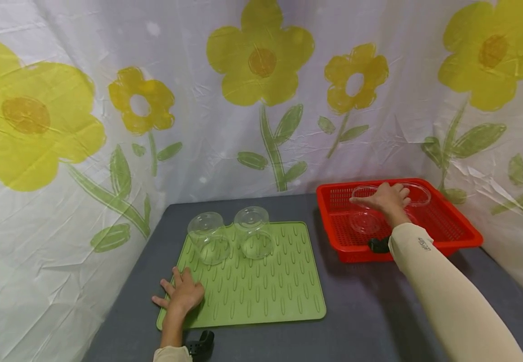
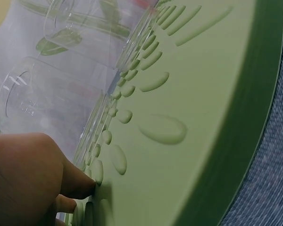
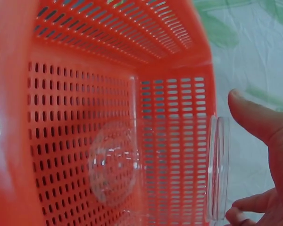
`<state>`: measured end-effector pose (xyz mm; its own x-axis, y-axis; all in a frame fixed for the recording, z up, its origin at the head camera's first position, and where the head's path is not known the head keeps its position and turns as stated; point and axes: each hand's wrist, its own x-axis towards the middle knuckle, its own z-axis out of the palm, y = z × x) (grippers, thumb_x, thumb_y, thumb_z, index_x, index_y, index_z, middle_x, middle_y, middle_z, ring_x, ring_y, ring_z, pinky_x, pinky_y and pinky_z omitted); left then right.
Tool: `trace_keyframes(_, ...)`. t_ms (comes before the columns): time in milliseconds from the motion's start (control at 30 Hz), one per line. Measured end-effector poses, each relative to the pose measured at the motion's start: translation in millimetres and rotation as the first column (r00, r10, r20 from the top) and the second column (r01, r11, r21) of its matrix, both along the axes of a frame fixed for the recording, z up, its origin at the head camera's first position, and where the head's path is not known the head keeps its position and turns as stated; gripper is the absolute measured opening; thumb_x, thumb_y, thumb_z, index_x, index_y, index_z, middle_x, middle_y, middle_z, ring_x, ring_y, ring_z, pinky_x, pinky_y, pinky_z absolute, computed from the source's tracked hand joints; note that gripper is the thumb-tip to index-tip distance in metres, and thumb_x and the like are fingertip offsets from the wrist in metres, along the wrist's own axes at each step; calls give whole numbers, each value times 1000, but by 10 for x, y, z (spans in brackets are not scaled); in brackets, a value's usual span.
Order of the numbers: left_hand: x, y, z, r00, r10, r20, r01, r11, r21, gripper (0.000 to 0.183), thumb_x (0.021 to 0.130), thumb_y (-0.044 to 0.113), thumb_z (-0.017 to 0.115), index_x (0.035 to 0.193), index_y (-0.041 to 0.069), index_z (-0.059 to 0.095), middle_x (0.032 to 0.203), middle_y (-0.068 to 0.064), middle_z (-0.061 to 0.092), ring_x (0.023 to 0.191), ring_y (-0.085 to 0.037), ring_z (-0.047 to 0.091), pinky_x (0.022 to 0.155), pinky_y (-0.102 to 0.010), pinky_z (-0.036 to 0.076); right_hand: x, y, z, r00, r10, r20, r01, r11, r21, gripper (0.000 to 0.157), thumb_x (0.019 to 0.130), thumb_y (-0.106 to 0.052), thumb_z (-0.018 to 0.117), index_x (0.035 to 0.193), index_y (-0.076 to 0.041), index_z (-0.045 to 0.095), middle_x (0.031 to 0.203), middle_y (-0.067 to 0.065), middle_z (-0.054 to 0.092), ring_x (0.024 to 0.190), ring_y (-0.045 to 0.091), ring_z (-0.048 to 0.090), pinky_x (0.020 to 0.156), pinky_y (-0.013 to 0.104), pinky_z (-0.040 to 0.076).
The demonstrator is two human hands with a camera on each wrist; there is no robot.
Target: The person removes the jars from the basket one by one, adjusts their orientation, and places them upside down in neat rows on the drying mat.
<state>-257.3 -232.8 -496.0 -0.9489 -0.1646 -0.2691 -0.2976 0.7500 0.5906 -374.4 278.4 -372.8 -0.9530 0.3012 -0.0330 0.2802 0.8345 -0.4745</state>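
Note:
My left hand rests with spread fingers on the left edge of a green drying mat. Two clear plastic jars stand upside down on the back part of the mat, just beyond that hand; the left wrist view shows one jar close past the knuckles. My right hand hovers over the red basket, thumb and fingers spread wide. Below it a clear jar stands upright in the basket, its rim between the thumb side and the fingertips. A second clear jar sits to its right, partly hidden.
The dark grey table carries the mat on the left and the basket at the back right. A white curtain printed with yellow flowers hangs close behind and along both sides. The basket's raised rim surrounds the jars inside.

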Motion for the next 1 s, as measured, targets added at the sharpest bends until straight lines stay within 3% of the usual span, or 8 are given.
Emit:
trace_keyframes(333, 0, 0, -20, 1000, 6, -9, -6, 1000, -5, 70, 100, 18, 35, 161, -4, 10, 165, -30, -21, 142, -61, -33, 98, -78, -33, 13, 7, -4, 1000, 16, 22, -18, 998, 60, 78, 80, -58, 77, 101, 13, 50, 123, 43, 35, 118, 56, 29, 102, 67, 34)
trace_keyframes(733, -2, 8, -27, 1000, 10, -21, -10, 1000, -5, 69, 100, 19, 37, 161, -4, 12, 165, -30, -19, 142, -61, -32, 99, -78, -33, -10, 23, -48, 1000, 3, -1, -3, 999, 40, 77, 79, -53, 80, 103, 15, 51, 127, 43, 33, 120, 55, 28, 103, 66, 36)
trace_keyframes(1000, -3, -2, -31, 1000, 13, -15, -13, 1000, -17, 69, 101, 20, 37, 161, -4, 11, 165, -30, -19, 143, -60, -32, 99, -78, -33, -19, 7, -74, 997, 74, 21, -74, 997, -15, 92, 83, -49, 78, 128, 23, 40, 131, 47, 33, 124, 61, 26, 105, 67, 38)
